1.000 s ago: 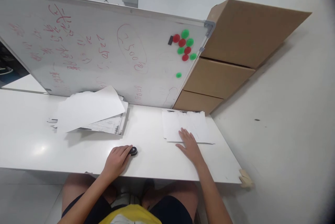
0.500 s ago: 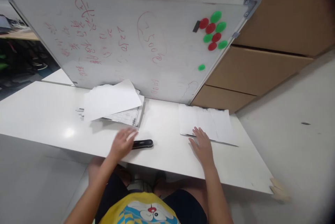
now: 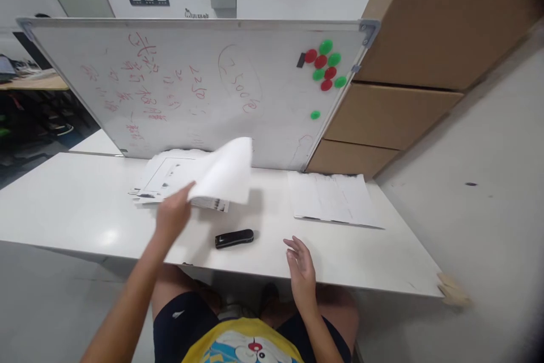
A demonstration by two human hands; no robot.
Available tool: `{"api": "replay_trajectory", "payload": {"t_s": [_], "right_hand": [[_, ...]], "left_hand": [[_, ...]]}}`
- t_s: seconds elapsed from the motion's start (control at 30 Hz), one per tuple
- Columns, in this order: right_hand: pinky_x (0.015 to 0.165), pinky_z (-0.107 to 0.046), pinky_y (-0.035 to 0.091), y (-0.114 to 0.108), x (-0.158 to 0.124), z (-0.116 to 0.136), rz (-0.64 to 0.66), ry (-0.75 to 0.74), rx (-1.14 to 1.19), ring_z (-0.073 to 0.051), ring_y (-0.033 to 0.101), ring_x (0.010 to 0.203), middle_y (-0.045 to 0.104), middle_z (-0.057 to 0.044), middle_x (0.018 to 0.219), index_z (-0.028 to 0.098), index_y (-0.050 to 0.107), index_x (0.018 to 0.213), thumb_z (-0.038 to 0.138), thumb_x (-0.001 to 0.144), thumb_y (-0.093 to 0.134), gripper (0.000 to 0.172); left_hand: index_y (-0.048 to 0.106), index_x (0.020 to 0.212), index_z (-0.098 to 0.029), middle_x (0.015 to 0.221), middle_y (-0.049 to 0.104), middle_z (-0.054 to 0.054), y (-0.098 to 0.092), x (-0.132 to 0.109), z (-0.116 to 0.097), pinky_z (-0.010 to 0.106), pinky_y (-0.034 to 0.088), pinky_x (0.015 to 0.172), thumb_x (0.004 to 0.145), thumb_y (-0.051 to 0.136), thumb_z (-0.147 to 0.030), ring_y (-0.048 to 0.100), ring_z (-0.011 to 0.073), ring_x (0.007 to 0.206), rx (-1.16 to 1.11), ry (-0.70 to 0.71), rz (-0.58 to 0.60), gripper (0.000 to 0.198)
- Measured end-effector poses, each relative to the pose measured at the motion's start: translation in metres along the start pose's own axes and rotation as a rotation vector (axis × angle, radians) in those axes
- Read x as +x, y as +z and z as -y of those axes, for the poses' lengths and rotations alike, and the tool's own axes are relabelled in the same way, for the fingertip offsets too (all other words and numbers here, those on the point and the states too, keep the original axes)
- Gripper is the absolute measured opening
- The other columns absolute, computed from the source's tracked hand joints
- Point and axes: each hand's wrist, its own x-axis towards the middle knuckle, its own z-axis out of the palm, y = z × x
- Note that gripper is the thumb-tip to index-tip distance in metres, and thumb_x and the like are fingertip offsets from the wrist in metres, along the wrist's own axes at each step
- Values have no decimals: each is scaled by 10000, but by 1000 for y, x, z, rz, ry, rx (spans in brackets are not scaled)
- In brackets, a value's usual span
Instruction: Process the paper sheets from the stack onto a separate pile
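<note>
A white sheet of paper [image 3: 227, 170] is lifted and curled above the left paper stack [image 3: 170, 173], its lower left corner pinched in my left hand [image 3: 173, 217]. My right hand [image 3: 301, 269] holds nothing, its fingers apart over the desk's front part. Between the two hands a black stapler [image 3: 234, 238] lies on the white desk. Another stack of papers [image 3: 334, 199] rests on the desk at the right, beyond my right hand and touched by neither hand.
A whiteboard [image 3: 272, 125] with red writing and round red and green magnets stands along the desk's back. Cardboard boxes [image 3: 382, 116] are stacked behind it at the right. The white desk's front edge [image 3: 263, 276] runs above my legs.
My left hand has moved from beside the stapler to the left stack and taken hold of a sheet, now raised. My right hand has come off the right stack, towards me and leftward.
</note>
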Motion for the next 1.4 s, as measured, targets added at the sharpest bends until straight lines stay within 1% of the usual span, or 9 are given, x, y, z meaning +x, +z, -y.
{"api": "replay_trajectory", "payload": {"t_s": [0.07,0.2,0.4,0.5,0.6,0.73,0.83,1.03,1.4], "right_hand": [[1042,-493,405,3,3,17,81,45,79,-277,520,1244,567,-123,1349,254,501,1316,486,839,615,542],[1087,-467,393,14,4,54,146,220,356,-261,447,1338,488,-64,1456,297,425,1415,550,831,599,659],[1026,-481,474,22,-25,63,100,440,504,-272,542,1255,595,-49,1353,287,390,1449,549,826,607,710],[1013,-471,487,15,-25,49,-13,448,420,-292,583,1201,666,-61,1251,247,417,1437,439,744,718,779],[1025,-452,481,-7,-10,34,-104,435,347,-295,590,1192,694,-59,1201,227,473,1397,402,701,731,762],[1002,-458,496,-50,6,20,-182,423,270,-312,611,1161,705,-72,1176,204,565,1295,382,660,753,686],[916,-490,541,-78,6,14,-191,509,234,-346,671,1038,742,-92,1076,182,650,1139,365,603,803,587],[803,-506,579,-99,0,10,-195,547,257,-360,713,898,768,-92,958,195,694,977,344,567,836,459],[794,-498,578,-109,-5,4,-180,560,267,-359,718,872,769,-112,929,182,719,880,349,555,857,390]], "left_hand": [[677,1092,-193,1058,726,69,2,-30,-44,385,559,818,902,425,-383,676,267,973,-385,-105,30,368],[643,1064,-142,957,733,112,25,-73,-111,399,581,747,814,570,-565,693,292,907,-1137,-633,142,497],[520,1281,-216,1217,656,120,75,-119,-135,455,558,904,859,562,-513,651,273,1077,-1458,-770,142,518],[590,1204,-207,1182,672,121,84,-114,-119,461,533,953,926,403,-579,651,261,1076,-1384,-632,151,501],[582,1234,-163,1186,663,136,75,-63,-76,479,480,1004,969,126,-587,623,248,1121,-1071,-348,-89,676],[528,1329,-191,1341,572,127,51,24,5,506,367,1080,910,402,-564,465,304,1304,-278,330,248,575],[514,1346,-173,1446,469,133,43,55,50,521,370,1050,864,504,-432,373,371,1361,139,571,436,547],[540,1324,-202,1362,564,106,42,65,77,444,473,943,844,343,-121,518,283,1265,241,632,480,525],[605,1237,-221,1337,587,83,30,65,94,424,456,972,901,335,-247,518,261,1276,178,694,448,432]]}}
